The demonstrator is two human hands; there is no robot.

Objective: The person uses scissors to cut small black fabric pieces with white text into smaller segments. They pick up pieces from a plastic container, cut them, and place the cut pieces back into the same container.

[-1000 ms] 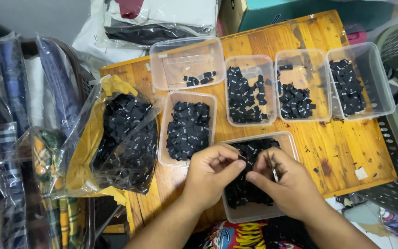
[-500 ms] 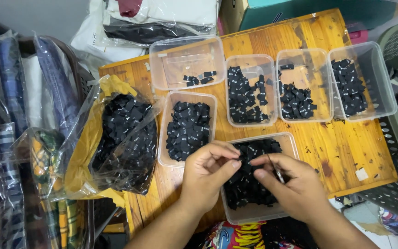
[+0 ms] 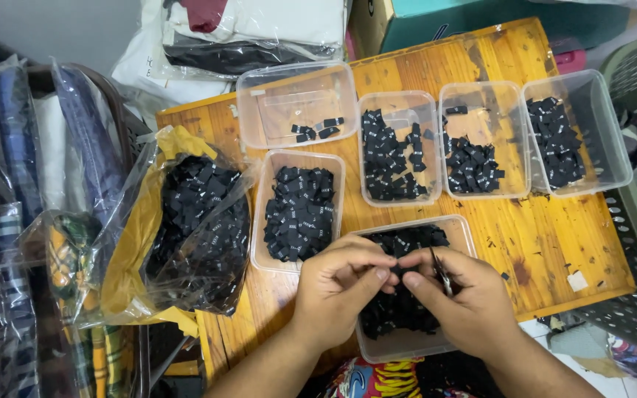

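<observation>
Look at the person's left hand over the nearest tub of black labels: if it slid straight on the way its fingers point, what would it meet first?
The left hand points rightward, so it would meet the right hand at once; their fingertips already look pinched together above the clear tub of black labels. Whether they touch is hard to tell.

Small black woven fabric labels point(image 3: 300, 214) fill clear plastic tubs point(image 3: 296, 103) on an orange-brown wooden board point(image 3: 547, 243), beside a yellow-lined transparent bag point(image 3: 130, 243).
</observation>
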